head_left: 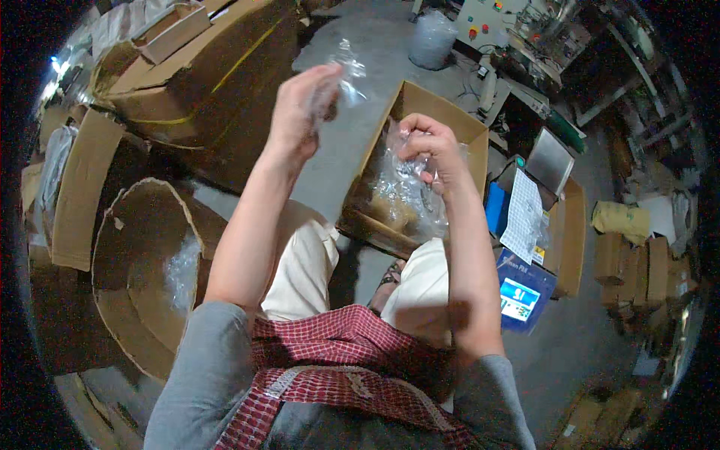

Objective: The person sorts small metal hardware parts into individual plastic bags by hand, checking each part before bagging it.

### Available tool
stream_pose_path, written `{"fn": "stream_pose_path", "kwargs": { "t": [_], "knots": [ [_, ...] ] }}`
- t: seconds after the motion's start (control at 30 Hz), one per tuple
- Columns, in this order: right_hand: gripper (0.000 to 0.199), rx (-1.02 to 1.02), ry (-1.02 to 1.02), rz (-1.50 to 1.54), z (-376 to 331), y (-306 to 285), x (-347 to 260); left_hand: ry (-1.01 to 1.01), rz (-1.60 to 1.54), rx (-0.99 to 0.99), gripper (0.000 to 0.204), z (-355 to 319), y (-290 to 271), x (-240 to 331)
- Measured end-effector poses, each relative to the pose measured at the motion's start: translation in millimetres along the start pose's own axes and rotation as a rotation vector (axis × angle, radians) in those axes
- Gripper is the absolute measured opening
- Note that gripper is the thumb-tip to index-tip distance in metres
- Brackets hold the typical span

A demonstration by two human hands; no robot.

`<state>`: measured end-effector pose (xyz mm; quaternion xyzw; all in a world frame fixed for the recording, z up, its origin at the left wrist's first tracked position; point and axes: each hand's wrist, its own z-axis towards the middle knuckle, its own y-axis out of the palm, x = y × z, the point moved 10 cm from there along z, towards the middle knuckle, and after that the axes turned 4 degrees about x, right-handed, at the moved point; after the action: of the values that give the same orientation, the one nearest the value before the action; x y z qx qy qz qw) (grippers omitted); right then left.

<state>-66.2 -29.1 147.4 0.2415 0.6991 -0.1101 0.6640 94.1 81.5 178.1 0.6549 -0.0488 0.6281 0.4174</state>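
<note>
My left hand (304, 109) is raised above the floor, its fingers closed on a crumpled clear plastic bag (350, 73) that sticks out past the fingertips. Over an open cardboard box (474, 129) in front of my knees, my right hand (435, 150) has its fingers curled in. Clear plastic film shows between and below those fingers, and I take them to be gripping it. More clear plastic bags (397, 176) lie inside the box under that hand. What the bags contain, if anything, I cannot make out.
At left stands a cut-down cardboard drum (124, 247) with clear plastic (182, 274) inside, below large cartons (217, 75). On my right are a digital display unit (521, 296), a printed sheet (523, 214) and another carton (571, 232). A wrapped roll (433, 41) and machinery stand beyond.
</note>
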Motion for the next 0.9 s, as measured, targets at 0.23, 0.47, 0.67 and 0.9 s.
{"fn": "stream_pose_path", "kwargs": {
  "t": [0.23, 0.47, 0.67, 0.9],
  "knots": [
    [0.02, 0.143, -0.164, 0.086, -1, 42, -27, 0.013, 0.58, 0.262, 0.053, -53, -80, 52],
    [0.012, -0.151, -0.213, -0.036, -9, 168, -29, 0.026, 0.946, 0.144, 0.061, -139, -126, 105],
    [0.02, -0.421, -0.124, -0.079, -41, 268, -13, -0.066, 0.781, 0.104, 0.027, -200, -147, 144],
    [0.034, -0.699, -0.043, 0.058, -68, 328, 4, 0.159, 0.574, 0.224, 0.017, -247, -184, 173]
  ]
}}
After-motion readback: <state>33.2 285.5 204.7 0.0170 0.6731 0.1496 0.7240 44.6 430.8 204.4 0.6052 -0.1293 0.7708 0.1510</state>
